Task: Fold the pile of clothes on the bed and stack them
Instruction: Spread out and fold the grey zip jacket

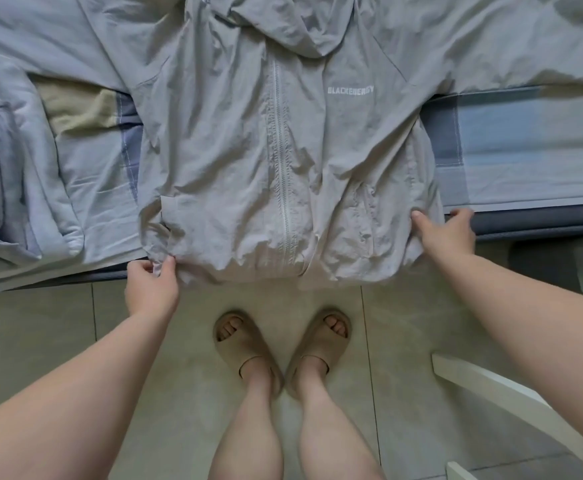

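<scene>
A light grey zip-up hooded jacket (234, 143) with white chest lettering lies spread front-up on the bed, its hem hanging over the bed's near edge. My left hand (151, 285) pinches the hem's lower left corner between thumb and fingers. My right hand (447, 230) grips the hem's lower right corner, thumb on top of the fabric. The sleeves stretch out to both sides. A stack of folded grey and pale blue clothes (9, 174) sits on the bed at the left.
The bed (525, 147) has a blue, grey and beige checked sheet, its dark edge running across the frame. Below it is tiled floor (41, 341) with my feet in tan slippers (248, 344). A white furniture piece (511, 400) stands at lower right.
</scene>
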Action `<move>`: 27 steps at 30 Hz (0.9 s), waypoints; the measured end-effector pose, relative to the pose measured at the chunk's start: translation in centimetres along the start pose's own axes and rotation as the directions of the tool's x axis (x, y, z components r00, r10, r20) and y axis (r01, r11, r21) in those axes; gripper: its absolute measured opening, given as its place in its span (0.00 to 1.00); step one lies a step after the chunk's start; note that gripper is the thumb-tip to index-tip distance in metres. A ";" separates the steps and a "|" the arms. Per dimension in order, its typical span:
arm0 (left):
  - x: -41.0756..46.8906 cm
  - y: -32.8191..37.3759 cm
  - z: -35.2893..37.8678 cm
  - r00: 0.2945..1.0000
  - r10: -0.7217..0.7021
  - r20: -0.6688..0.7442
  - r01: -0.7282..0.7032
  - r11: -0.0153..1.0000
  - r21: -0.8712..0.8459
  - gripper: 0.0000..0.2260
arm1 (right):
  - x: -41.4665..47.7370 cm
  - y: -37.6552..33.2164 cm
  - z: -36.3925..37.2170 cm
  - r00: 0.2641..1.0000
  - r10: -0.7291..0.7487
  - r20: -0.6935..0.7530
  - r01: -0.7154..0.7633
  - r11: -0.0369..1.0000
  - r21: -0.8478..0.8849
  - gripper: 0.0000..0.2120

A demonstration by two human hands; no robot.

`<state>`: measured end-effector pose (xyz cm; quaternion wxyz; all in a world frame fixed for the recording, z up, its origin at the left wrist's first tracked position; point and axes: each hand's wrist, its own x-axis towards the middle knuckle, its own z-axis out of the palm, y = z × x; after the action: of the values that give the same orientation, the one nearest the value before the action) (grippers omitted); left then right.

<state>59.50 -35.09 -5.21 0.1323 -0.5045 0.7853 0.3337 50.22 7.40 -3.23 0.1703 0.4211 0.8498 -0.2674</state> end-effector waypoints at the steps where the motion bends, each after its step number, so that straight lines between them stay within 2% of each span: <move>1: -0.1 -0.1 0.0 1.000 0.022 -0.002 -0.022 1.000 0.010 0.17 | -0.1 -0.2 -0.1 0.999 -0.049 0.009 0.049 0.995 -0.083 0.30; 4: -0.2 0.1 0.1 0.997 0.065 -0.030 -0.064 0.997 0.034 0.16 | 0.6 -0.4 0.0 0.983 -0.171 0.068 0.184 0.931 -0.314 0.19; 6: -0.1 0.6 0.3 0.994 0.080 -0.077 -0.081 0.997 -0.008 0.16 | 1.4 -0.4 0.2 0.973 -0.208 0.102 0.231 0.900 -0.370 0.11; 7: 0.0 0.9 0.3 0.991 0.089 -0.097 -0.092 0.995 -0.025 0.17 | 1.7 -0.4 0.3 0.972 -0.210 0.103 0.234 0.893 -0.384 0.11; 11: 0.6 1.0 0.8 0.978 0.192 -0.075 -0.184 0.977 0.106 0.13 | 2.2 -0.6 -0.3 0.969 -0.237 0.072 0.244 0.866 -0.436 0.15; 13: 1.1 0.9 0.7 0.982 0.169 -0.081 -0.153 0.973 0.170 0.13 | 2.8 0.0 -1.4 0.976 -0.216 0.032 0.207 0.867 -0.453 0.16; 17: 1.9 0.8 -0.1 0.995 0.034 -0.095 -0.009 0.966 0.257 0.12 | 4.7 2.0 -3.6 1.000 -0.026 0.004 0.026 0.930 -0.366 0.16; 19: 1.5 1.4 -0.1 0.989 0.052 -0.141 -0.005 0.950 0.313 0.10 | 4.8 2.1 -3.4 0.999 -0.001 0.042 0.014 0.950 -0.311 0.17; 20: 1.0 1.7 0.1 0.979 0.092 -0.182 -0.026 0.942 0.335 0.13 | 4.6 1.9 -3.2 0.999 -0.007 0.046 0.019 0.961 -0.277 0.18; 22: -0.3 2.8 0.4 0.933 0.274 -0.235 -0.170 0.908 0.382 0.22 | 4.1 1.3 -2.7 0.999 -0.023 0.046 0.032 0.980 -0.195 0.25; 23: -1.0 3.3 0.7 0.895 0.399 -0.200 -0.294 0.864 0.410 0.24 | 3.9 1.1 -2.6 0.998 -0.037 0.048 0.044 0.985 -0.168 0.29; 25: -2.2 4.5 1.9 0.797 0.604 0.015 -0.544 0.706 0.454 0.25 | 4.2 1.0 -2.4 0.994 -0.091 0.064 0.101 0.978 -0.181 0.29; 27: -3.1 5.9 3.7 0.668 0.690 0.279 -0.725 0.518 0.454 0.26 | 5.0 0.9 -1.9 0.986 -0.130 0.101 0.152 0.957 -0.248 0.18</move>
<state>55.22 -28.87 -3.90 0.1435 -0.0730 0.9764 0.1441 47.88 12.15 -4.54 0.2388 0.3224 0.8972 -0.1847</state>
